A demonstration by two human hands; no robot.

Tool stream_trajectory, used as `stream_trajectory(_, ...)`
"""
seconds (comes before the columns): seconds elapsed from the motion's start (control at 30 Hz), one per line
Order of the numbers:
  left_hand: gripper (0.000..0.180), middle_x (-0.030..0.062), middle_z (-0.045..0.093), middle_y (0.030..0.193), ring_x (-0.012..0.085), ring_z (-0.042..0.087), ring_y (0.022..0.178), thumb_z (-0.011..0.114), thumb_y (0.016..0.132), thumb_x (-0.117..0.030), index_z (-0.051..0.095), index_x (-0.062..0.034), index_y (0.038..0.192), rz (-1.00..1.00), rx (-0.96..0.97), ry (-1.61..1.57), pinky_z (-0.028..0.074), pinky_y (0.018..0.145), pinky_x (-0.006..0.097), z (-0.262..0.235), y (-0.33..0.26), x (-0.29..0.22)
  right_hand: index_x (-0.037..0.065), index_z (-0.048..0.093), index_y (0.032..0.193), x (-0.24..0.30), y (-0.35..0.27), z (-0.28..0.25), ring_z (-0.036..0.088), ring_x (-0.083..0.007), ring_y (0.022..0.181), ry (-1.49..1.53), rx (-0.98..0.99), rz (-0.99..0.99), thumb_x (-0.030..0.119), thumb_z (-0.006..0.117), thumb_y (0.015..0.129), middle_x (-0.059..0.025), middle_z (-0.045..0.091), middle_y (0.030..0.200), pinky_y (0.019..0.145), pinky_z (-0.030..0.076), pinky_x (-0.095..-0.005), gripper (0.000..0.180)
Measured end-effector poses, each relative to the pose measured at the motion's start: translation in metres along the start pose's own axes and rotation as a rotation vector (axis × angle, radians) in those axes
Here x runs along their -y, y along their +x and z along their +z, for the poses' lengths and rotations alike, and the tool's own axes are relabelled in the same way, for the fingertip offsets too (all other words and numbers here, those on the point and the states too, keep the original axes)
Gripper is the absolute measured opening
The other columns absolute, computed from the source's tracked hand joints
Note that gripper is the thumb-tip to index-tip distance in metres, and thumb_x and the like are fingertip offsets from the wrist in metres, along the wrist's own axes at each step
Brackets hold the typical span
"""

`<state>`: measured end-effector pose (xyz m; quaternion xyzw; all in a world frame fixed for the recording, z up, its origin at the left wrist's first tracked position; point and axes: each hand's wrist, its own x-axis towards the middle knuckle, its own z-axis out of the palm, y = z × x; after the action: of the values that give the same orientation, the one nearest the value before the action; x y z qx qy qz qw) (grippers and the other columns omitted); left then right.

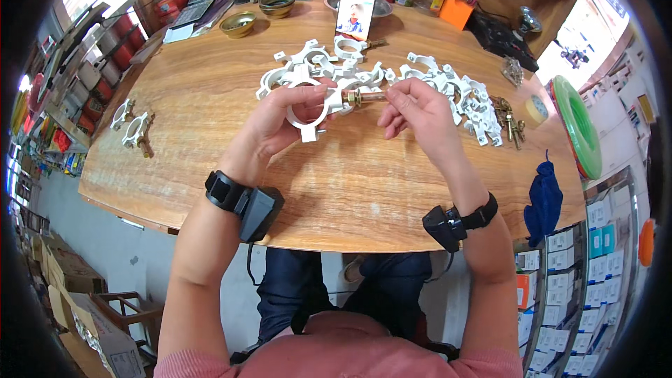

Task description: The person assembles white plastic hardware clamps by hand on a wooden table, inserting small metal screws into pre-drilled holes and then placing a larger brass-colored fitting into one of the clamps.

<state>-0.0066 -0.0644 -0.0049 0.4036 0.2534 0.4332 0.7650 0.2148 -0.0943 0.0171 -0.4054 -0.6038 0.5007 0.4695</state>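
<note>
Above the middle of the wooden table (329, 199), my left hand (269, 115) is closed round a white pipe clamp (306, 131). A brass-coloured anchor bolt (358, 97) sticks out from the clamp's right side, lying nearly level. The thumb and fingers of my right hand (423, 113) pinch the bolt's far end. Behind both hands spreads a heap of white clamp pieces (458, 87). More brass-coloured bolts (516, 131) lie at its right end. Off to the left rest a clamp with a bolt attached (137, 131) and another white clamp (122, 113).
A phone (355, 8) stands upright behind the heap. Brass bowls (239, 24) sit at the back left. On the right are a tape roll (537, 108), a green ring-shaped coil (575, 126) and a dark blue cloth (544, 199) over the table edge.
</note>
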Motion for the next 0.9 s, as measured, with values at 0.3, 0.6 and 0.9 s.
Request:
stream_trajectory(0.3,0.03,0.0097,0.06,0.086,0.0182,0.058,0.073,0.058,0.077,-0.015,0.054,0.002,0.102,0.016,0.014,-0.001,0.047,0.065,0.03,0.005,-0.006,-0.005,-0.002,0.052,0.089,0.0,-0.002,0.004,0.054,-0.0096,0.05,-0.002,-0.028,-0.103,0.018,0.053,0.085,-0.0081,0.058,0.066,0.045,0.043,-0.0199,0.02)
stream_trajectory(0.6,0.033,0.0022,0.056,0.075,0.0127,0.055,0.068,0.059,0.076,-0.017,0.053,0.0011,0.103,0.008,-0.053,0.016,0.047,0.064,0.028,0.011,-0.008,-0.003,0.0,0.053,0.088,-0.002,-0.004,0.005,0.055,-0.0083,0.054,-0.015,-0.007,-0.132,0.016,0.052,0.086,-0.0069,0.059,0.067,0.049,0.044,-0.0203,0.016)
stream_trajectory(0.9,0.032,0.0076,0.06,0.089,0.0157,0.057,0.073,0.058,0.077,-0.015,0.054,0.0013,0.105,-0.013,0.005,0.004,0.046,0.064,0.028,0.007,0.002,-0.005,0.0,0.051,0.094,0.005,0.0,-0.004,0.055,-0.0093,0.055,-0.166,0.004,-0.033,0.013,0.052,0.085,-0.0063,0.06,0.068,0.051,0.045,-0.0207,0.016)
